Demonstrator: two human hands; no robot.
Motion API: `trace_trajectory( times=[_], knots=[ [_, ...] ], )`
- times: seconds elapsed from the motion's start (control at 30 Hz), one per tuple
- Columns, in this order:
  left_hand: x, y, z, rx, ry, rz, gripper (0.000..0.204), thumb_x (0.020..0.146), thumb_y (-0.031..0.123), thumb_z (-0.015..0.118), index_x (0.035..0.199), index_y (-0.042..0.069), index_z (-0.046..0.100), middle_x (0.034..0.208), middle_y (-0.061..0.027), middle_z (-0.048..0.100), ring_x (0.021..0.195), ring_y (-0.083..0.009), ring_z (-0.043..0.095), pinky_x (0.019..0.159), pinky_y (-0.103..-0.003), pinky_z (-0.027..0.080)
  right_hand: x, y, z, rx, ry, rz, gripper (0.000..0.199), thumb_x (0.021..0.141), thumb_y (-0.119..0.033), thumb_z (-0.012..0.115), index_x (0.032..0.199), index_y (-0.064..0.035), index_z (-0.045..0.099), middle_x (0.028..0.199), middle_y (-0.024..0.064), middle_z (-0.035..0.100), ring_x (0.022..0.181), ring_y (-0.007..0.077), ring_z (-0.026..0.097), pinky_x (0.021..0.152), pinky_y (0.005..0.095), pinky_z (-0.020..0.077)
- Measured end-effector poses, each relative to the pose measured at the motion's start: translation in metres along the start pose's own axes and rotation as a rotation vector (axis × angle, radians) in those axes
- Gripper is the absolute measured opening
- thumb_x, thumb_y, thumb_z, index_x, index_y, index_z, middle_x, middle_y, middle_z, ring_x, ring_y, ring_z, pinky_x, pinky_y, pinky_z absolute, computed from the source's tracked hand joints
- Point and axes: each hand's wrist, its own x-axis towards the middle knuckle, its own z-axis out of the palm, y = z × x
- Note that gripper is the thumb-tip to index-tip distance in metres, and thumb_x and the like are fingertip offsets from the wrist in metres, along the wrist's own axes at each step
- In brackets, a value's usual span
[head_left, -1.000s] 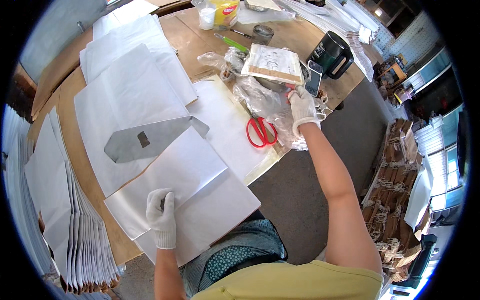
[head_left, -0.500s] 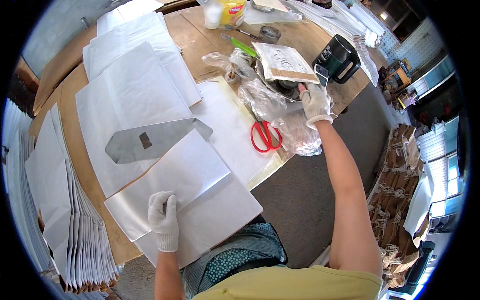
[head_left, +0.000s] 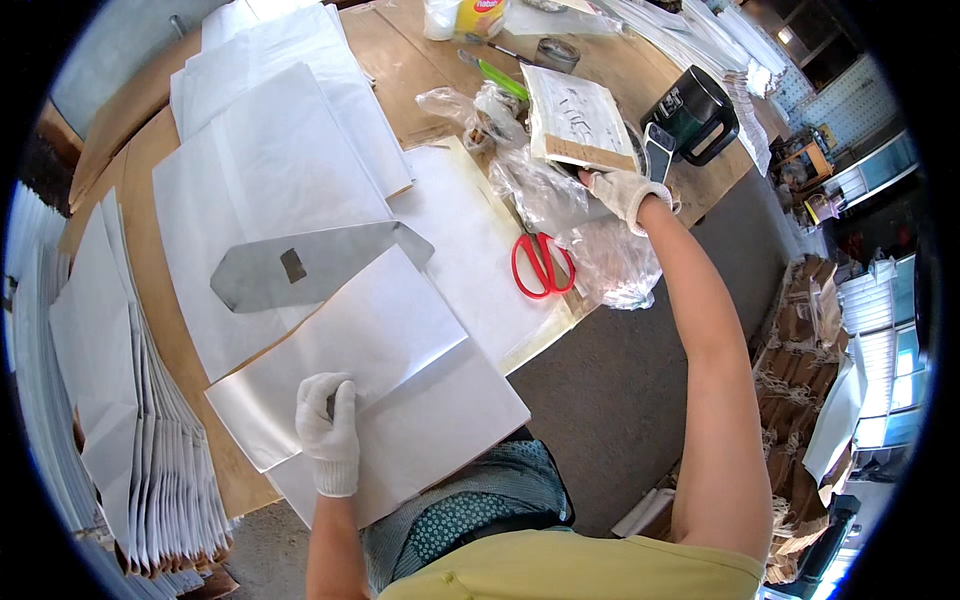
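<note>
The white paper [head_left: 425,385] lies under the left hand [head_left: 328,430], which stays put on it, loosely curled; whether it pinches anything, I can't tell. Farther off, the pale packet [head_left: 580,118] sits just beyond the right hand [head_left: 622,192], which has slid leftward along its near edge, fingertips now hidden underneath: the work seems to be there, grip unseen. Red-handled scissors [head_left: 545,268] lie nearer, to that hand's left.

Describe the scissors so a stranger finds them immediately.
On the brown table, find the crumpled clear plastic beside the gloved right hand. Just left of that plastic lie the scissors; their two bright red loops set them apart from the white paper and plastic.
</note>
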Motion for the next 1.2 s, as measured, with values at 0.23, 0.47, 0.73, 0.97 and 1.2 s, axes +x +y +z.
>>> trace_trajectory(
  times=[0.23,0.47,0.73,0.97,1.2],
  knots=[
    [0.002,0.006,0.002,-0.037,0.003,-0.078,0.005,0.095,-0.001,0.067,0.099,-0.001,0.07,0.102,-0.0094,0.065,0.092,-0.0201,0.062,0.083,-0.032,0.052,0.018,0.049,0.017,0.062,0.438,-0.239,0.04,0.108,-0.033,0.042,0.113,-0.0062,0.072,0.118,0.0195,0.074,0.118,0.0362,0.066,0.102,0.0449,0.0498],
    [0.0,0.006,0.001,-0.026,0.006,-0.109,0.005,0.095,-0.001,0.067,0.099,-0.001,0.07,0.103,-0.009,0.065,0.093,-0.0193,0.062,0.083,-0.032,0.052,0.014,0.007,0.003,-0.2,0.102,-0.256,0.048,0.106,-0.041,0.044,0.118,-0.0036,0.072,0.127,0.0209,0.071,0.122,0.0379,0.065,0.105,0.0452,0.0479],
    [-0.001,0.005,0.003,0.011,0.013,-0.03,0.003,0.098,-0.001,0.065,0.099,0.0,0.068,0.102,-0.0067,0.062,0.09,-0.0152,0.059,0.076,-0.03,0.052,0.03,0.008,0.016,-0.165,0.054,-0.077,0.062,0.103,-0.058,0.043,0.141,-0.013,0.064,0.143,0.022,0.062,0.136,0.0397,0.056,0.114,0.0452,0.042],
    [0.0,-0.001,0.003,0.019,0.002,0.004,0.003,0.099,0.0,0.065,0.099,0.0,0.068,0.104,-0.007,0.06,0.087,-0.0137,0.058,0.072,-0.028,0.052,0.023,-0.008,0.01,-0.151,0.024,-0.034,0.058,0.104,-0.052,0.044,0.138,-0.0107,0.065,0.14,0.0223,0.064,0.133,0.0405,0.057,0.112,0.044,0.0435],
    [0.0,-0.002,0.006,0.024,-0.009,0.016,0.005,0.099,-0.002,0.064,0.1,-0.001,0.068,0.106,-0.0063,0.06,0.085,-0.0125,0.058,0.071,-0.027,0.052,0.034,0.022,0.026,-0.228,0.189,-0.138,0.054,0.103,-0.047,0.044,0.134,-0.0097,0.067,0.14,0.0239,0.064,0.132,0.0422,0.057,0.112,0.0456,0.0433]
  ],
)
